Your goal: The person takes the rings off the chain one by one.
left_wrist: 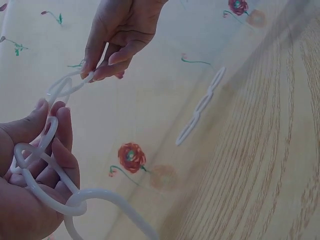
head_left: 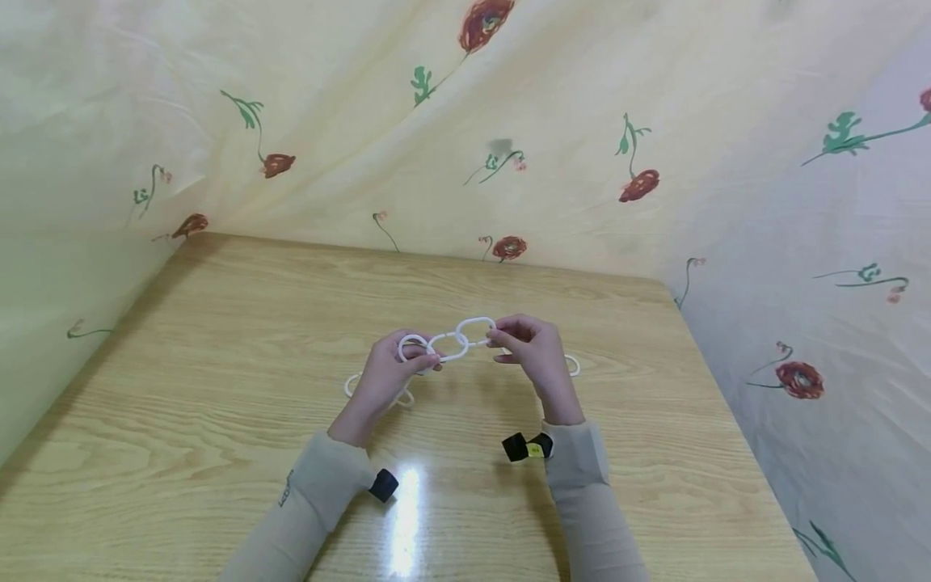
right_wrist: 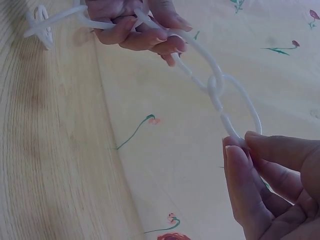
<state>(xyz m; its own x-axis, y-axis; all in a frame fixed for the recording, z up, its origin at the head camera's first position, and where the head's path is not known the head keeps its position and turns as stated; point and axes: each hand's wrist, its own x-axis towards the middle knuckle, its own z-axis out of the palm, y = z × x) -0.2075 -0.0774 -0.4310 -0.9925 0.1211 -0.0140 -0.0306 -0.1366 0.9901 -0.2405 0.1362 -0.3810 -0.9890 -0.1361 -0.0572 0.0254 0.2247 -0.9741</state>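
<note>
Over the desk [head_left: 182,444], short of its far edge, left hand [head_left: 393,368] and right hand [head_left: 531,343] pinch the white chain [right_wrist: 215,85] between their fingers [right_wrist: 240,170]; pulling too hard could snap it apart

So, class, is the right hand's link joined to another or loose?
Joined: the white link pinched by the right hand visibly passes through the neighbouring link.
</note>
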